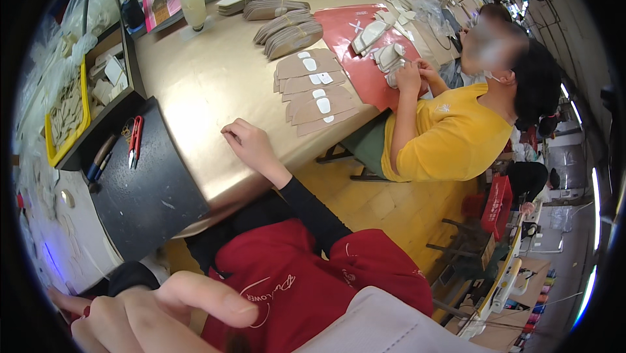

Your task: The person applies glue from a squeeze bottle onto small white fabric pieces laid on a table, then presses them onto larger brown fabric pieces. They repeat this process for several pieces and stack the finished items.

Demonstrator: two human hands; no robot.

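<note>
My right hand (253,149) rests on the shiny tan tabletop (182,66), its fingers loosely bent and slightly apart, with nothing in them. To its right lie overlapping rows of flat beige pieces (303,115) with white oval patches. My left hand (156,317) is raised very close, large at the lower left, its thumb stretched out away from the fingers. The lower edge cuts off part of that hand, and I see nothing held in it. A black mat (147,190) lies beyond it, carrying red-handled thread snips (135,141).
A co-worker in a yellow shirt (450,131) handles pale pieces (389,59) over a red sheet (339,33) at the right. Stacks of beige pieces (287,33) stand farther back. A bottle (193,4) and a yellow-rimmed tray (86,102) are at the left.
</note>
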